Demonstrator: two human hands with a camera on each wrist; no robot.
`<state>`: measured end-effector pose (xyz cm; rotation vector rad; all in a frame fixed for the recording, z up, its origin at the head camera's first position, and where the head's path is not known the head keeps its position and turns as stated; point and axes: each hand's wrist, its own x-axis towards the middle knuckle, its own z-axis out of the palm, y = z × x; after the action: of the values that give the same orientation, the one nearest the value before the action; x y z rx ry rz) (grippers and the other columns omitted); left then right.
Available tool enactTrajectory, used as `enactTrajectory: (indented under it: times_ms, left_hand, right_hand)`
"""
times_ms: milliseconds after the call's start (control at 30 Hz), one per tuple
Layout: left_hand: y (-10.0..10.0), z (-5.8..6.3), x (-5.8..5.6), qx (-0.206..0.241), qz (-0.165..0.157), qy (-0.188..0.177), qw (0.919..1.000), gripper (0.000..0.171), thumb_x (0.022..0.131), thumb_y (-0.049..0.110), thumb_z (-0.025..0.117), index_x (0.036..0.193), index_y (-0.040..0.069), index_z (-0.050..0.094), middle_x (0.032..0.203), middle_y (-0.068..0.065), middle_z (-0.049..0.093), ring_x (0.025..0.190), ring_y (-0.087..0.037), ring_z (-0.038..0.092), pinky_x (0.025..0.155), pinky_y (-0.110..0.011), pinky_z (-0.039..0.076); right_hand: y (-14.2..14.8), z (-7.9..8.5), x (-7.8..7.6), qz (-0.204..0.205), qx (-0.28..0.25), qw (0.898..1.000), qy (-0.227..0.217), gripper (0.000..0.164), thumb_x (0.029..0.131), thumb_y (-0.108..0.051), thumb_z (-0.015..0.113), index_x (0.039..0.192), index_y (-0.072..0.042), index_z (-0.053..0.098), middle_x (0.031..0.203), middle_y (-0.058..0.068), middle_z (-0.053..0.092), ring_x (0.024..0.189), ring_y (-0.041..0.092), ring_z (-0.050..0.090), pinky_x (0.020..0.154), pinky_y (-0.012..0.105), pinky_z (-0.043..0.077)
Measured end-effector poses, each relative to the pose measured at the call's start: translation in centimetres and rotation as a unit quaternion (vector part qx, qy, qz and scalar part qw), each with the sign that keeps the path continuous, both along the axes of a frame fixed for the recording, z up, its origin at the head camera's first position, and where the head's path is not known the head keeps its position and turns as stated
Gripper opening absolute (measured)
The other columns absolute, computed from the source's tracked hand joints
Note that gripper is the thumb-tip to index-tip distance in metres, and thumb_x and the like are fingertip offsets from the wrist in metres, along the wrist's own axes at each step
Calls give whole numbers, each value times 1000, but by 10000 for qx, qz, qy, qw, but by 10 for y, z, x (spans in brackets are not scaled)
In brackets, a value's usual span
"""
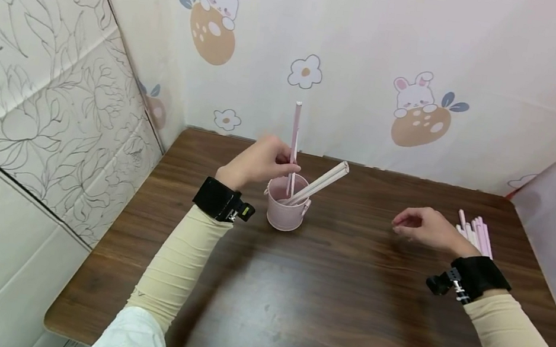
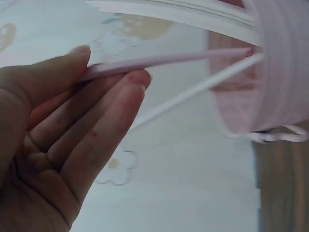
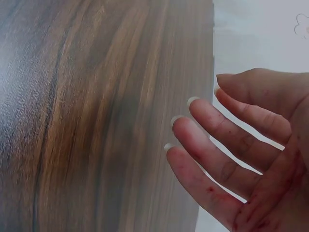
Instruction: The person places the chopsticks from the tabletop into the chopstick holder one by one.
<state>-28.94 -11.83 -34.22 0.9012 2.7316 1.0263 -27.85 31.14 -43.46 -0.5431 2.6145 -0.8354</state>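
Observation:
Above the small pink bucket (image 1: 284,218), my left hand (image 1: 265,161) pinches a thin pink stick (image 1: 296,125) between thumb and fingers. The pink stick's lower end reaches into the bucket's mouth in the left wrist view. Beside it, a single white stick (image 2: 193,88) slants into the bucket from behind the fingers. Several white sticks (image 1: 324,181) lean together against the rim, tilted right. Over the table's right side, my right hand (image 1: 429,227) holds nothing, its fingers loosely bent and apart in the right wrist view.
Pink and white sticks (image 1: 484,237) lie in a pile behind the right wrist. The dark wooden table (image 1: 334,302) meets a wall (image 1: 362,42) with rabbit prints at its back edge. A white panel with line-drawn flowers (image 1: 40,102) stands on the left.

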Motion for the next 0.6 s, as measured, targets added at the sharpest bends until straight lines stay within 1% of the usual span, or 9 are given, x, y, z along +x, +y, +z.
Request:
enactTrajectory:
  times_ms: [33,133,267,333,467,600]
  left_hand:
    - [0,-5,-2,-78,28,26,10000,18,99,14,69,93,0,79,82,-16,78,60,-7,53,57,-19,43]
    - [2,-21,-5,-352,195,88,9992,21,98,17,71,90,-1,79,70,-10,71,56,-7,46,52,-20,35]
    - [8,-39,-9,-682,339,74,9971,24,97,19,72,85,0,78,63,2,62,55,-6,48,51,-19,39]
    - [11,-46,-11,-851,317,21,9959,24,97,19,72,85,0,77,64,2,61,55,-6,50,51,-18,40]
    - [19,-51,-11,-1108,326,-49,9933,23,96,18,75,82,0,77,64,2,60,56,-8,52,51,-18,41]
    - [27,-53,-9,-1401,336,-24,9896,21,94,15,75,77,4,73,66,1,58,60,-11,52,53,-21,40]
  right_hand:
    - [1,-1,-1,-43,5,10000,-6,27,100,-17,69,120,1,69,108,13,74,91,24,71,71,28,60]
    - [3,-3,-3,-199,71,9998,-3,25,100,-15,67,118,2,69,106,16,74,90,25,71,70,29,60]
    - [6,-6,-5,-359,203,9991,-1,23,101,-13,65,117,3,69,102,18,74,87,24,70,68,30,60]
    - [8,-8,-5,-416,268,9988,-14,23,101,-12,65,117,4,68,101,18,74,86,23,70,68,29,59]
    - [13,-12,-5,-530,368,9979,-55,23,101,-12,64,116,4,68,97,17,73,84,22,69,66,28,58]
    - [15,-16,-4,-573,398,9976,-21,23,100,-12,65,115,5,68,92,15,72,80,20,67,63,26,55]
